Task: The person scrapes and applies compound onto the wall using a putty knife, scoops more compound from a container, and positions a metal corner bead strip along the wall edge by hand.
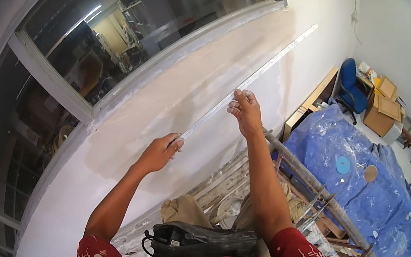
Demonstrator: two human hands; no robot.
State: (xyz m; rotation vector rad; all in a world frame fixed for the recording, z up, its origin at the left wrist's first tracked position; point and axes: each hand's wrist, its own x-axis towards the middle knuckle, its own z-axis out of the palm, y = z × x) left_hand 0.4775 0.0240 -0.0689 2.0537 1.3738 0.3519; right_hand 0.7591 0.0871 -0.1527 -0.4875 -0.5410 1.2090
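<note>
A long, thin, pale straight bar [274, 59] runs diagonally across the wall, from the lower left up to the upper right. My left hand [162, 150] is closed round its lower end. Further up, my right hand [244, 112] pinches the bar near its middle between thumb and fingers. White residue covers the fingers of both hands. Behind the bar, the wall [134, 144] shows damp-looking beige patches beside whiter areas.
Windows [96, 43] with a pale frame line the left and top. Below me are scaffold planks [229, 180] with a bucket [229, 209]. A metal pipe rail [322, 199] crosses at right, above a blue tarp [320, 145]. Beyond stand a blue chair [352, 89] and cardboard boxes [382, 115].
</note>
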